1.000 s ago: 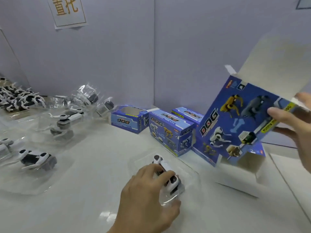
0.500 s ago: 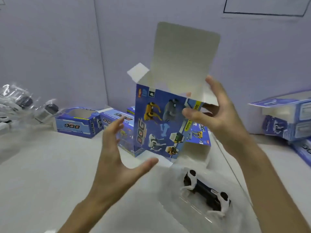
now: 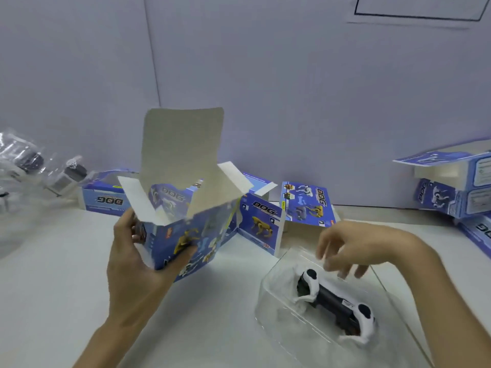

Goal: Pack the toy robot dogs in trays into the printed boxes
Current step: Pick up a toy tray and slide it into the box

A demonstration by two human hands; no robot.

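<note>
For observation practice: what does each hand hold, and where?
Left hand grips the open blue printed cardboard box by its lower corner; right hand holds nothing.

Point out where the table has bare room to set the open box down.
Bare table lies at near left, beside the left hand, and in the strip between the held box and the clear tray. Crowded: printed boxes along the back wall, bagged toys far left, right hand over the tray.

Worktop (image 3: 53, 301): we saw a plain white surface.
Wall (image 3: 292, 102): we found pale lilac panels joined at a seam.
Black-lined rectangle (image 3: 419, 6): we noted it high on the wall, at the right.
</note>
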